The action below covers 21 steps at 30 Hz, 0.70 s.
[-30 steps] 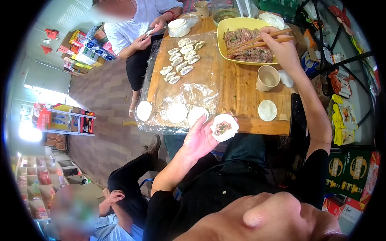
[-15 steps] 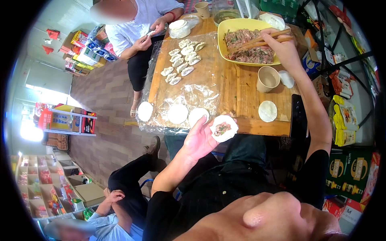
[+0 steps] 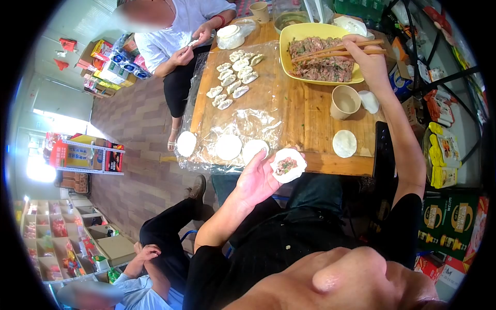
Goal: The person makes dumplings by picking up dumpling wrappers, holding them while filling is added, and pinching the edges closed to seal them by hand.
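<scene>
On the fingers of my left hand [image 3: 258, 179] rests a round dumpling wrapper [image 3: 295, 174], held by its edge near the table's front, with meat filling [image 3: 287, 166] at its centre. My right hand [image 3: 366, 56] grips a pair of wooden chopsticks [image 3: 336, 53]. Their tips reach into the minced meat [image 3: 323, 71] in a yellow bowl [image 3: 285, 44]. Close below the bowl stands a paper cup [image 3: 345, 102] of liquid. Loose wrappers lie nearby: one wrapper [image 3: 344, 143] right of my left hand, and several along the table's front left.
Folded dumplings [image 3: 240, 64] sit in rows on plastic film over the wooden table [image 3: 310, 129]. A wrapper stack [image 3: 230, 36] stands at the far left corner. Across from it, a person [image 3: 186, 31] works with both hands. Another person [image 3: 150, 279] sits at lower left. Boxes [image 3: 454, 222] crowd the right.
My right hand has shifted slightly to the right, and the chopsticks lie flatter across the meat. My left hand and its filled wrapper have stayed in place.
</scene>
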Each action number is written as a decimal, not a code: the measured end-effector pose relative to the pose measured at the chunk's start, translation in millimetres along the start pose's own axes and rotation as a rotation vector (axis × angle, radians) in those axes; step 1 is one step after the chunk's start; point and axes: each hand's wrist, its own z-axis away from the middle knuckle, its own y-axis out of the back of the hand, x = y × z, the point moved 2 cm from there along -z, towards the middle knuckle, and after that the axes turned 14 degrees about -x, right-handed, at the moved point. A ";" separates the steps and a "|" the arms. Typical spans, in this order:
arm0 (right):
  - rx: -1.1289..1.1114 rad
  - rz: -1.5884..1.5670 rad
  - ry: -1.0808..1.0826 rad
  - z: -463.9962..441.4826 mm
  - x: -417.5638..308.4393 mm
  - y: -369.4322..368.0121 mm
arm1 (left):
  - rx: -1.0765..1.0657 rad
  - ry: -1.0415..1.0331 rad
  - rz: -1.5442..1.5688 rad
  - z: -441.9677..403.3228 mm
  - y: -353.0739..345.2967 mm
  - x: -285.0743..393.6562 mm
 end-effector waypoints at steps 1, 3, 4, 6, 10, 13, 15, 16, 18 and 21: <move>-0.006 -0.010 0.024 0.2 -1.7 0.8 | -0.013 0.002 -0.003 -0.1 1.4 0.1; -0.018 0.004 -0.004 1.4 -3.6 -0.4 | -0.025 0.005 -0.007 -0.5 1.6 0.2; -0.030 0.017 -0.033 2.4 -5.1 -2.4 | -0.028 0.004 -0.011 -0.8 1.0 0.3; -0.020 0.016 -0.051 5.3 -11.3 -13.8 | -0.031 0.006 -0.015 -1.7 1.2 0.0; -0.007 0.038 -0.108 9.2 -16.6 -27.2 | -0.049 0.013 -0.024 -2.5 0.2 -0.9; 0.011 0.025 -0.143 8.6 -15.2 -24.3 | -0.039 0.010 -0.030 -2.0 1.0 -0.8; -0.006 0.002 -0.099 6.5 -7.6 -13.8 | -0.028 0.007 -0.028 -1.3 1.7 -0.6; -0.022 -0.019 -0.054 5.0 -4.1 -9.3 | -0.032 0.005 -0.023 -1.0 1.4 -0.6; -0.021 -0.035 -0.045 3.4 2.5 -5.2 | -0.036 0.004 -0.017 -0.9 1.8 -0.8; -0.029 -0.027 -0.052 5.1 2.7 -4.8 | -0.024 0.005 -0.004 -1.4 2.3 -0.4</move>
